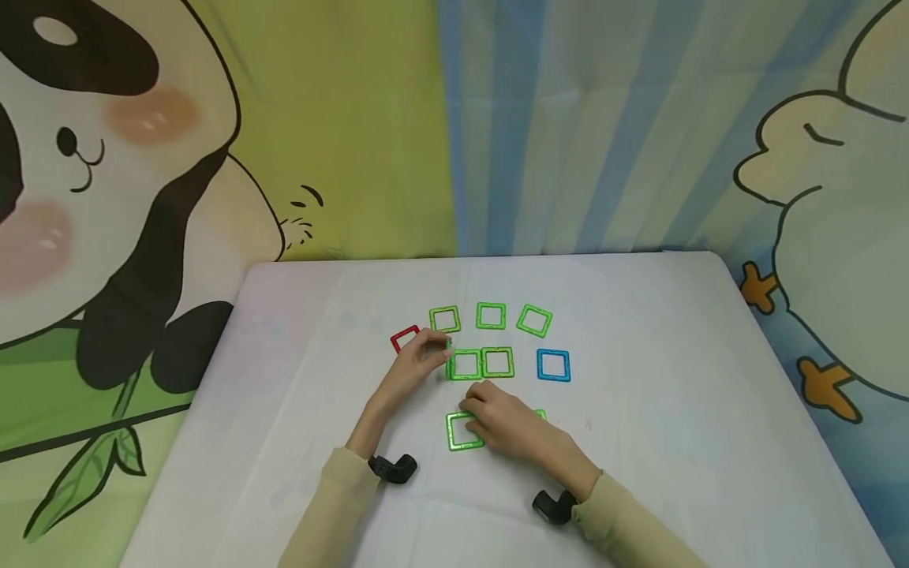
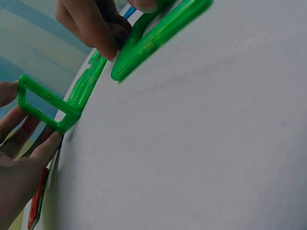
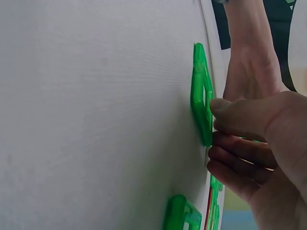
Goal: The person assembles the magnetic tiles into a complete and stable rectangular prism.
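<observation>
My left hand [image 1: 412,364] holds a green square frame [image 2: 50,96] upright on its edge, thumb on one side and fingers on the other. This frame stands at the left end of two green squares lying side by side, one [image 1: 465,378] next to it and another [image 1: 498,375] to the right. My right hand [image 1: 513,424] is nearer the front and pinches the right side of a green square frame [image 1: 450,433], which looks tilted in the wrist views. Behind the right hand, a corner of another green square [image 1: 541,413] peeks out, mostly hidden.
A red square frame [image 1: 404,333] lies beyond the left hand, partly covered by it. Three green squares form a back row, the right one [image 1: 538,310] turned askew. A blue square frame [image 1: 552,352] lies to the right. The white table [image 1: 682,410] meets a printed curtain behind.
</observation>
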Motion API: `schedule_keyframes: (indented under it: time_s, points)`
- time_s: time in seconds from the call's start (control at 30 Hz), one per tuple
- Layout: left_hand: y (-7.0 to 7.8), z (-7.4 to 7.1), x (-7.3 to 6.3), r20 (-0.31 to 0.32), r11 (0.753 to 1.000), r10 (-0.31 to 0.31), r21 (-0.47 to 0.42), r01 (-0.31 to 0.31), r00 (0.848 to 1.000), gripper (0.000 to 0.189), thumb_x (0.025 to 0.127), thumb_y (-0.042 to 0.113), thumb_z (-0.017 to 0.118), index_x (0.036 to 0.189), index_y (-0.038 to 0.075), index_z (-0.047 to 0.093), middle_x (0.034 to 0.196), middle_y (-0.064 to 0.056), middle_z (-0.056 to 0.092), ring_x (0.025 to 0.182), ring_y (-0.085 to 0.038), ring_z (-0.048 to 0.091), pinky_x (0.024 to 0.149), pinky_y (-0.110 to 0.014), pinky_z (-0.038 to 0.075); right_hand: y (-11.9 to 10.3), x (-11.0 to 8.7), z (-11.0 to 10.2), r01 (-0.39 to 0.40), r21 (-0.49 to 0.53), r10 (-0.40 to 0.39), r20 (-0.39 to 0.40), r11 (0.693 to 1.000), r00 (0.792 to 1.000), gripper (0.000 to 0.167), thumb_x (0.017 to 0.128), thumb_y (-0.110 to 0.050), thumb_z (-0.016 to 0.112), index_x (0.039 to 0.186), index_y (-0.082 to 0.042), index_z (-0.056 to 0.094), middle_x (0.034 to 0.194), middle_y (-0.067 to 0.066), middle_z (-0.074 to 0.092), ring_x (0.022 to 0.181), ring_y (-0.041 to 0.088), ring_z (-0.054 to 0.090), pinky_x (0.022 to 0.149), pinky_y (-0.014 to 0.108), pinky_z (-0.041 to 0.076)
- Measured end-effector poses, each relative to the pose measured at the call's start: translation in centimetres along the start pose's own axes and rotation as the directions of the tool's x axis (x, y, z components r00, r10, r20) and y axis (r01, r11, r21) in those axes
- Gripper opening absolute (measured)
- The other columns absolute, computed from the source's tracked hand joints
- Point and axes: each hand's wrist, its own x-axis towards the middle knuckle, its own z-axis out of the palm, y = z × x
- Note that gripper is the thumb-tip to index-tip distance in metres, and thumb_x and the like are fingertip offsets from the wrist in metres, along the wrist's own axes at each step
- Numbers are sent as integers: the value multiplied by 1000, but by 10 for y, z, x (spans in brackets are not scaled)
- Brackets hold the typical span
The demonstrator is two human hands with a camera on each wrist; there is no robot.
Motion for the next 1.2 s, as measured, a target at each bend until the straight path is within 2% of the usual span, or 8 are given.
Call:
schedule_keyframes:
  time_s: [0.33, 0.53, 0.7, 0.93, 1.03, 1.2]
  points:
    - [-11, 9, -10, 1, 1000, -15, -4, 15, 1000, 38, 99, 31, 70, 132, 14, 63, 134, -4, 63, 132, -22, 53, 112, -48, 36, -7, -10, 21, 7, -43, -11, -92, 999, 996, 8, 89, -5, 78, 96, -7, 73, 99, 3, 63, 89, 14, 57, 80, 27, 55]
    - [-15, 13, -16, 17, 999, -36, -5, 36, 999, 40, 99, 31, 70, 133, 12, 62, 134, -3, 62, 136, -22, 52, 113, -48, 36, -12, -14, 26, 11, -54, -16, -82, 998, 997, 6, 90, -4, 75, 92, -8, 71, 96, 1, 63, 87, 13, 58, 81, 28, 54]
    - [-14, 15, -14, 5, 1000, -12, -15, 12, 1000, 40, 99, 31, 70, 133, 11, 62, 134, -5, 62, 135, -24, 53, 112, -49, 37, -11, -13, 20, -28, -65, 24, -58, 997, 998, 7, 92, -8, 76, 97, -10, 72, 94, -1, 66, 84, 12, 60, 78, 26, 55]
    - [-9, 12, -9, -10, 1000, 5, -5, -5, 1000, 39, 99, 30, 70, 133, 12, 62, 133, -4, 62, 135, -22, 53, 114, -48, 36, -7, -8, 8, -51, -28, 51, -33, 998, 998, 14, 95, -9, 73, 109, -9, 76, 100, 0, 67, 88, 11, 62, 75, 23, 55]
    - [-6, 10, -7, -12, 1000, 16, -1, -16, 1000, 39, 100, 28, 69, 133, 9, 61, 134, -5, 61, 135, -23, 53, 115, -48, 36, -5, -4, 4, -55, -13, 55, -37, 998, 998, 12, 96, -10, 73, 107, -10, 77, 98, 0, 66, 86, 10, 60, 74, 22, 54]
    - [-2, 5, -4, -31, 1000, 24, 14, -23, 999, 37, 100, 30, 68, 132, 12, 62, 134, -5, 61, 137, -24, 52, 115, -49, 36, -2, 5, -4, -47, 21, 48, -59, 999, 997, 10, 95, -9, 74, 103, -11, 77, 96, -2, 65, 83, 8, 62, 74, 22, 54]
